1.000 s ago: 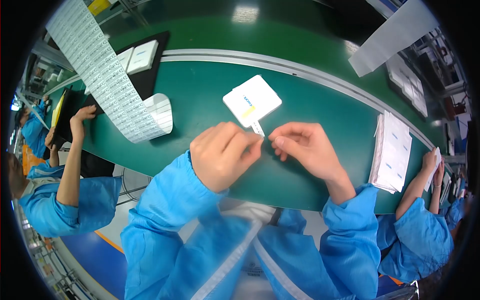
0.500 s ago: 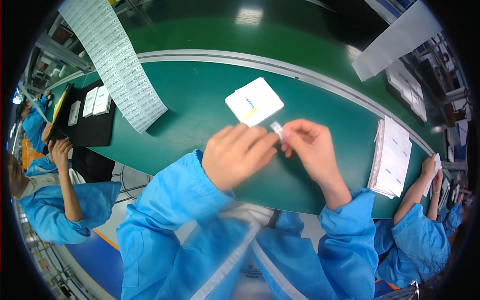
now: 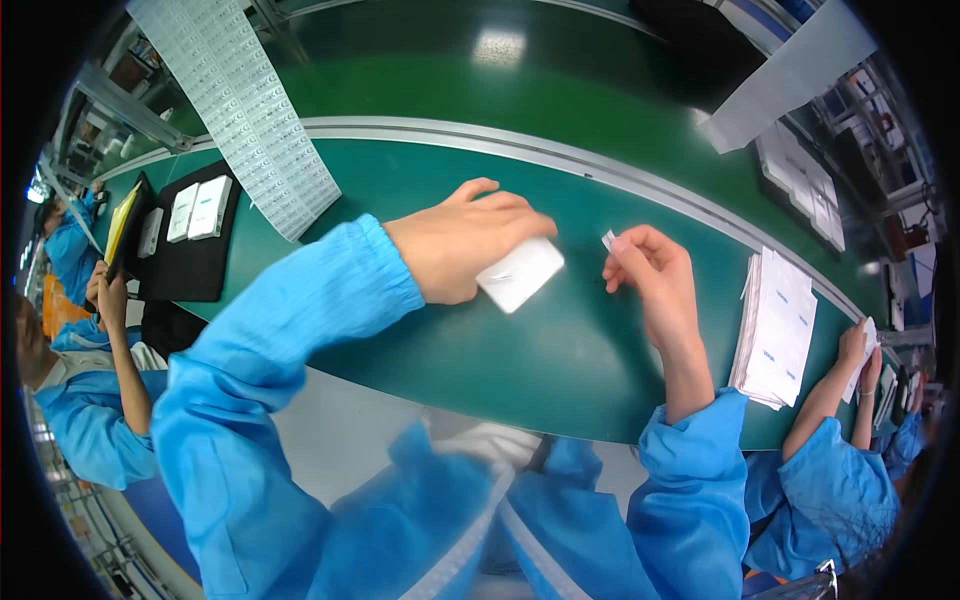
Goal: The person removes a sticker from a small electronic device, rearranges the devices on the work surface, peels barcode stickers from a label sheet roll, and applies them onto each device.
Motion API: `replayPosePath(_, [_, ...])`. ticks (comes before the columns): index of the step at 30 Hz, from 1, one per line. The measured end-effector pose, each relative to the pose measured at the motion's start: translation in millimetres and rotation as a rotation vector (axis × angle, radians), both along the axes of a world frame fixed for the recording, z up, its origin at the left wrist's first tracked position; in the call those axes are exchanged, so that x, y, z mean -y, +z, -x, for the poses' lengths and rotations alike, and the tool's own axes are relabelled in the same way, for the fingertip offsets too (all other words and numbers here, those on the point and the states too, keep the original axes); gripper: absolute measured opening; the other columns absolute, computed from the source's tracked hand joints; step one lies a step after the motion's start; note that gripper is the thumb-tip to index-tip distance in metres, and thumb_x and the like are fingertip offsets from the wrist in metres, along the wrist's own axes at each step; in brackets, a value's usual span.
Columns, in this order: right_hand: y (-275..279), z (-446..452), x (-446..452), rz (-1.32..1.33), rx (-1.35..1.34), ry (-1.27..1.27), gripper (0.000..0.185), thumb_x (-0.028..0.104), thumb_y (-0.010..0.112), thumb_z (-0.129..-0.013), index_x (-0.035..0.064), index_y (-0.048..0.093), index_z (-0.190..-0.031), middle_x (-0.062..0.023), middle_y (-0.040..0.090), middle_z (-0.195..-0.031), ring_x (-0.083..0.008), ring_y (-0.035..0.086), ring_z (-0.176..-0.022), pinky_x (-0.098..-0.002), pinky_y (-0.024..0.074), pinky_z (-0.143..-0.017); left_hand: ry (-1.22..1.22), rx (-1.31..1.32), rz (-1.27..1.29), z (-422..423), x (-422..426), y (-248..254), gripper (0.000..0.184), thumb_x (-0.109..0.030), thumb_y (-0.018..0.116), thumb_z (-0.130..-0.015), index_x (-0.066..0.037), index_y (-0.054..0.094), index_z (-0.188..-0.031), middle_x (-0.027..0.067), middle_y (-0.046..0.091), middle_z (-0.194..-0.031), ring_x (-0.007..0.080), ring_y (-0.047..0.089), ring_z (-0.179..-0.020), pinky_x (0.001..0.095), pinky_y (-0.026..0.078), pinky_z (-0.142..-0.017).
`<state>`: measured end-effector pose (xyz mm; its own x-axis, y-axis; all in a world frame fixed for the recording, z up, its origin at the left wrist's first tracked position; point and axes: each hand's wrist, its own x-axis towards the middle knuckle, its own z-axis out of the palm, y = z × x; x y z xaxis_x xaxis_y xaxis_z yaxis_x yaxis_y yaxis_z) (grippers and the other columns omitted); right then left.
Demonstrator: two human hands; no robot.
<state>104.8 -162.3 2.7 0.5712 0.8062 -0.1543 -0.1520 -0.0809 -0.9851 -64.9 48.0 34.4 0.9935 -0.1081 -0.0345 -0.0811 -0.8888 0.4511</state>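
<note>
My left hand [image 3: 462, 242] reaches over a small white box [image 3: 522, 277] with rounded corners and grips it; the fingers hide its far side. The box's visible face is plain white, and it looks slightly tilted. To the right, my right hand [image 3: 655, 275] is closed in a pinch, with a small white sticker label [image 3: 608, 240] between thumb and forefinger. A gap of green table separates the label from the box.
A long sheet of printed labels [image 3: 262, 130] hangs at the left over the green table [image 3: 450, 365]. Beyond it, white boxes [image 3: 207, 207] lie on a black mat [image 3: 190, 270]. A stack of white printed sheets [image 3: 775, 330] lies at right. Co-workers in blue sit on both sides.
My left hand has moved onto the white box, which is now nearer me and turned, its printed face no longer showing. My right hand has shifted right with the sticker label.
</note>
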Motion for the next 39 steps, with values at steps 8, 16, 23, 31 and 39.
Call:
replayPosePath(8, [3.2, 9.3, 0.4, 0.07, 0.048, 0.127, 0.014, 0.009, 0.068, -0.096, 0.0007, 0.063, -0.086, -0.0008, 0.062, -0.076, -0.0053, 0.058, -0.067, -0.0215, 0.0477, -0.06, -0.122, 0.179, -0.21, 35.2, 12.1, -6.2, 0.069, 0.012, 0.062, -0.075, -0.007, 0.051, -0.14, 0.0111, 0.055, -0.143, 0.032, 0.047, -0.138, 0.0473, 0.038, -0.114])
replayPosePath(16, [3.4, 32.7, -9.0, 0.03, 0.321, 0.201, 0.011, 0.001, 0.069, -0.091, -0.0028, 0.062, -0.083, -0.0014, 0.062, -0.077, -0.0057, 0.057, -0.067, -0.022, 0.0471, -0.061, 0.253, 0.325, 0.101, 84.8, 56.1, -32.0, 0.055, 0.004, 0.074, -0.074, -0.002, 0.062, -0.127, 0.0138, 0.066, -0.128, 0.0351, 0.059, -0.127, 0.0481, 0.049, -0.102])
replayPosePath(23, [12.2, 37.9, -36.5, 0.055, 0.418, 0.219, 0.013, 0.003, 0.071, -0.09, -0.0035, 0.063, -0.082, -0.0059, 0.061, -0.083, -0.0111, 0.058, -0.072, -0.025, 0.0486, -0.065, 0.295, 0.505, -0.035, 80.8, 58.7, -42.9, 0.031, -0.004, 0.077, -0.074, -0.002, 0.071, -0.104, 0.0097, 0.071, -0.105, 0.0291, 0.068, -0.11, 0.0405, 0.057, -0.086])
replayPosePath(31, [28.4, 57.8, -61.2, 0.335, 0.583, 0.283, 0.018, 0.009, 0.076, -0.086, -0.0013, 0.065, -0.077, -0.0065, 0.052, -0.079, -0.0161, 0.049, -0.068, -0.0322, 0.042, -0.06, 0.347, 0.51, -0.038, 91.3, 47.9, -40.6, 0.026, -0.007, 0.069, -0.076, 0.0, 0.072, -0.101, 0.0115, 0.071, -0.103, 0.0285, 0.07, -0.107, 0.039, 0.059, -0.086])
replayPosePath(39, [25.7, 67.4, -70.8, 0.465, 0.5, 0.25, 0.021, 0.011, 0.079, -0.082, -0.0005, 0.065, -0.072, -0.0045, 0.045, -0.074, -0.0145, 0.041, -0.066, -0.0323, 0.0338, -0.057, 0.374, 0.5, 0.042, 90.9, 49.5, -42.9, 0.024, -0.008, 0.069, -0.075, 0.0, 0.073, -0.097, 0.0118, 0.071, -0.104, 0.0278, 0.069, -0.108, 0.0371, 0.058, -0.082])
